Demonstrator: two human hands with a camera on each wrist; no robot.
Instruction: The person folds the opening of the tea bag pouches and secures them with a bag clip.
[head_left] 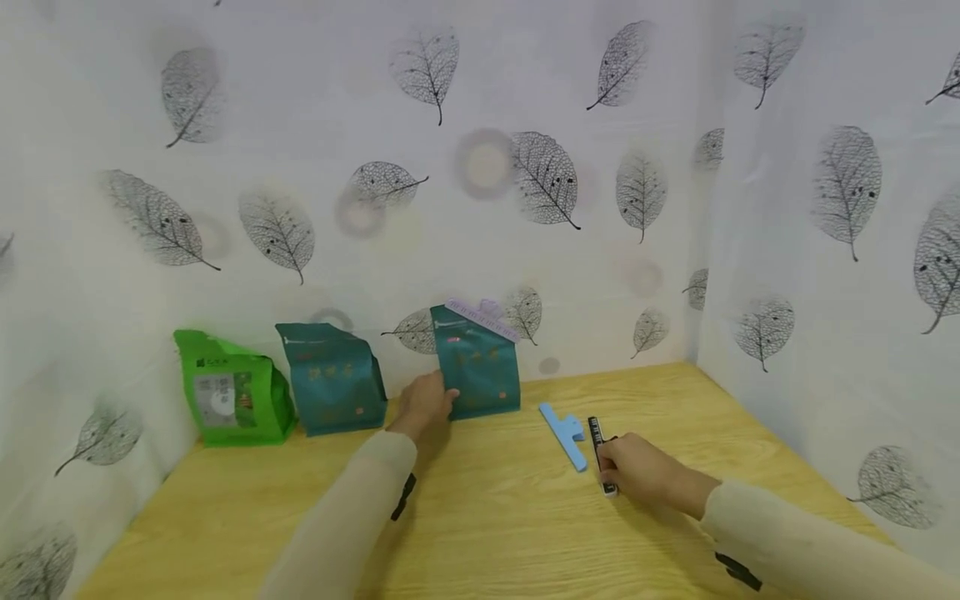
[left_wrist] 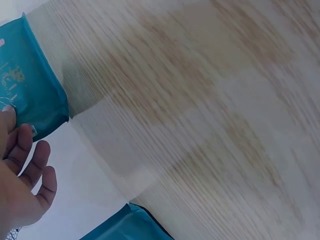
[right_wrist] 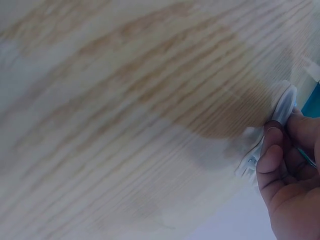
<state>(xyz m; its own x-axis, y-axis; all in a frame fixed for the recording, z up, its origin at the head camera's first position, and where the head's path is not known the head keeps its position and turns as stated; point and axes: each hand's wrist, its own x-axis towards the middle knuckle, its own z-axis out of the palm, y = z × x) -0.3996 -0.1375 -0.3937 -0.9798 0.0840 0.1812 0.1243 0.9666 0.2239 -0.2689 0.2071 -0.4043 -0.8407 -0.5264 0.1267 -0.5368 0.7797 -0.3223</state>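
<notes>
My left hand (head_left: 423,404) grips the lower left edge of a teal pouch (head_left: 477,367), its thumb on the front face. A lilac bag clip (head_left: 482,319) sits aslant across that pouch's top. In the left wrist view, the left hand (left_wrist: 22,175) holds the same pouch (left_wrist: 37,90) by its edge. My right hand (head_left: 637,468) pinches a black bag clip with white edges (head_left: 597,433) at the table top. The right wrist view has the right hand (right_wrist: 295,175) with this clip (right_wrist: 285,105) between thumb and fingers. Beside it lies a light blue bag clip (head_left: 562,437).
Left of the left hand stand a second teal pouch (head_left: 333,379), its top without a clip, and a green pouch (head_left: 236,392) with a label. All are on a wood-grain table (head_left: 480,517) against a leaf-patterned curtain (head_left: 360,275).
</notes>
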